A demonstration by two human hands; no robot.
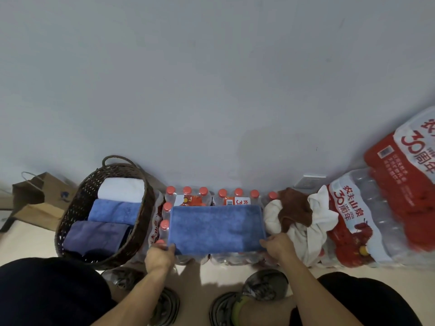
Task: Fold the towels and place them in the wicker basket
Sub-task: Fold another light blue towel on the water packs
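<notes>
A blue towel (pixel 215 228) lies folded into a wide strip on top of a pack of water bottles (pixel 188 196). My left hand (pixel 159 255) pinches its near left corner, and my right hand (pixel 277 247) pinches its near right corner. The dark wicker basket (pixel 77 201) stands to the left and holds a white towel (pixel 121 188), a light blue towel (pixel 114 211) and a purple-blue towel (pixel 95 235), all folded. To the right lies a heap of unfolded towels: a brown towel (pixel 294 208) on a white one (pixel 310 234).
Shrink-wrapped packs of bottled water (pixel 376 208) are stacked at the right against the grey wall (pixel 211 90). A brown paper bag (pixel 37 201) lies left of the basket. My knees and shoes (pixel 263 285) fill the near floor.
</notes>
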